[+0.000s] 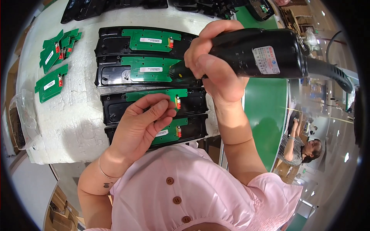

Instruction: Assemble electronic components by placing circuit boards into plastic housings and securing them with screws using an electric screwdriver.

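Note:
My right hand point(221, 77) is wrapped round a black electric screwdriver point(241, 50), held sideways with its nose over the second black plastic housing point(111, 74). A green circuit board point(142, 63) lies in that housing, and the nose covers its right end. Whether the tip touches a screw is hidden. My left hand point(135, 127) hovers over the third housing point(115, 109) and its green board point(133, 95), thumb and fingers pinched together. What they hold, if anything, does not show. The nearest housing point(196, 129) and the farthest one point(110, 43) also carry green boards with red-and-white connectors.
Loose green circuit boards point(52, 85) lie at the left of the white foam-like work surface point(77, 111), near a clear plastic bag point(25, 119). More black housings point(115, 5) are piled at the back. A green surface point(266, 115) runs along the right; a person point(296, 148) sits beyond it.

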{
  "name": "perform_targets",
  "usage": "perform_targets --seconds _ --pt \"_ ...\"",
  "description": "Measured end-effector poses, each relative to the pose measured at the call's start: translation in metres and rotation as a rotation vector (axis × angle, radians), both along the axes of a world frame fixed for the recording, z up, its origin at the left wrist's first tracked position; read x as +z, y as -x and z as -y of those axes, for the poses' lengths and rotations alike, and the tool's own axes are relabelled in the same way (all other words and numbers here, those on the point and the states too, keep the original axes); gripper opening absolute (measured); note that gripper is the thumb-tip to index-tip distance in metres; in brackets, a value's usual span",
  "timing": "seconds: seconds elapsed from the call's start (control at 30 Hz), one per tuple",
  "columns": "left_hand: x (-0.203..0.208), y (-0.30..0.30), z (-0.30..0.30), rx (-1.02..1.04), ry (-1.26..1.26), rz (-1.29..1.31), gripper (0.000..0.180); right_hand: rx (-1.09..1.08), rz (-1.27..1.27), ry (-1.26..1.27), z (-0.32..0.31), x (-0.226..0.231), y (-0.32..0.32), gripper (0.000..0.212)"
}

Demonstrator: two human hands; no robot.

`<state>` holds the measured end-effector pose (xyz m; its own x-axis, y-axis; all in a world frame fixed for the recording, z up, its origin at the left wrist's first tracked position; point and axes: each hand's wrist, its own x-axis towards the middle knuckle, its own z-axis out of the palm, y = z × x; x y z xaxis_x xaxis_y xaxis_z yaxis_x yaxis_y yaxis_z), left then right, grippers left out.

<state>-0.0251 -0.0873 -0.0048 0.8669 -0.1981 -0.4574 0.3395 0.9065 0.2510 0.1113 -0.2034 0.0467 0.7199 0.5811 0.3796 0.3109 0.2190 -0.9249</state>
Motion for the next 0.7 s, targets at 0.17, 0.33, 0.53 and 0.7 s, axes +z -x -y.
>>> perform_targets --seconds 0.17,0.33,0.53,0.7 --pt "0.0 0.002 0.002 -0.008 0.007 -0.013 0.019 0.006 -0.014 -0.036 0.001 -0.002 -0.002 0.025" --pt "-0.001 0.0 0.0 -0.011 0.049 0.006 0.019 0.028 0.082 0.037 -0.001 -0.002 -0.001 0.02" --pt "-0.007 0.003 -0.004 0.03 0.044 0.012 0.018 0.019 0.023 0.02 -0.006 0.004 0.002 0.021" --pt "-0.009 0.001 -0.003 0.074 0.104 0.001 0.016 0.395 -0.036 -0.35 0.019 0.051 0.017 0.025"
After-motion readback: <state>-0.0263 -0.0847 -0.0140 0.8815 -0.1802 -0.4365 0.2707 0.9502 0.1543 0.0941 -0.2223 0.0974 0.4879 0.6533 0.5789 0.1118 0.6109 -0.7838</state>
